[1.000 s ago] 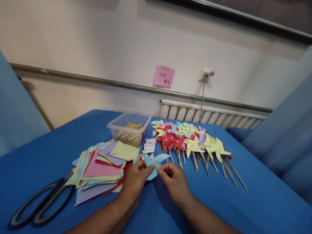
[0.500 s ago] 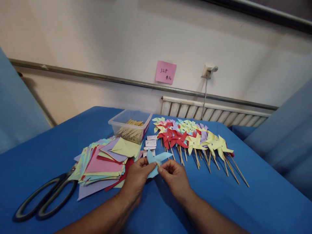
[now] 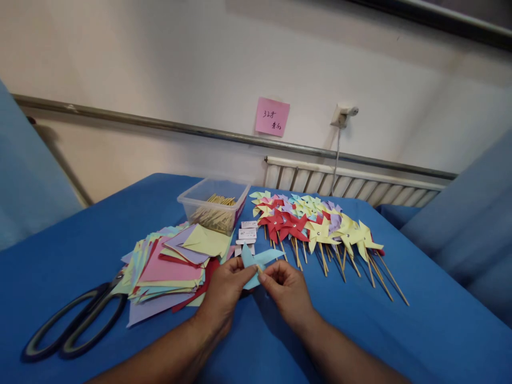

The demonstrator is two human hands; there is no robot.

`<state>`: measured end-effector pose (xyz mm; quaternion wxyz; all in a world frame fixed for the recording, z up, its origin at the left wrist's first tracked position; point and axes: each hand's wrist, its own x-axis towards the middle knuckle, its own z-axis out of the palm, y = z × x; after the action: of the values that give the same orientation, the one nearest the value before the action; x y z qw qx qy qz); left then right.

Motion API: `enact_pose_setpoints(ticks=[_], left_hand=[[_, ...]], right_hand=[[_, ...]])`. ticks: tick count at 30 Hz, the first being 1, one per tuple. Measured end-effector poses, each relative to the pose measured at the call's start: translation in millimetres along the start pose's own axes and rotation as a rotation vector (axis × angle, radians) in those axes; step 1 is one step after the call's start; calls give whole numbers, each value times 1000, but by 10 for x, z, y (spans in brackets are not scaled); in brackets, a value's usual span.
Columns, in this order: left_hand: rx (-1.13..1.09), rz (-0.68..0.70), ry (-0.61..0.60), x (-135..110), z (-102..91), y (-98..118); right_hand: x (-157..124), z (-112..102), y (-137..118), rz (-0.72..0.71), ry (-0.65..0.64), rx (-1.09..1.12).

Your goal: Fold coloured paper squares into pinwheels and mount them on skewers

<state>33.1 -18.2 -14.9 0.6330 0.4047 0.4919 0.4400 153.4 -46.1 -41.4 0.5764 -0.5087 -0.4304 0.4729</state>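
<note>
A light blue paper pinwheel [image 3: 269, 256] is between my hands at the front middle of the table. My left hand [image 3: 226, 282] is closed on its left side, thumb pressed near the centre. The thumb and fingers of my right hand [image 3: 288, 292] pinch the tan tip of a wooden stick [image 3: 260, 269] at the pinwheel's centre. Most of that stick is hidden. Beyond my hands lie small white boxes [image 3: 247, 234]. Left of my left hand is a loose pile of coloured paper sheets [image 3: 172, 266].
Large dark-handled scissors [image 3: 86, 320] lie at the left, blades partly under the paper. A clear plastic box [image 3: 192, 201] of short wooden sticks stands behind the pile. Finished pinwheels [image 3: 295, 226] on sticks lie at the right. A blue cloth [image 3: 432, 336] covers the table; a radiator [image 3: 316, 180] is behind.
</note>
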Motion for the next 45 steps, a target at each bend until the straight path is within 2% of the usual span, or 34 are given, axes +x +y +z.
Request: enact_pose_setpoints(ticks=[13, 30, 36, 45], left_hand=[[-12, -16, 53, -2, 20, 5], [-49, -32, 18, -4, 11, -3], [-22, -19, 34, -3, 11, 9], [7, -20, 42, 5, 15, 18]], right_hand=[[3, -16, 7, 7, 9, -28], [-6, -3, 8, 10, -2, -9], [-41, 8, -52, 1, -25, 14], [-17, -6, 7, 15, -16, 43]])
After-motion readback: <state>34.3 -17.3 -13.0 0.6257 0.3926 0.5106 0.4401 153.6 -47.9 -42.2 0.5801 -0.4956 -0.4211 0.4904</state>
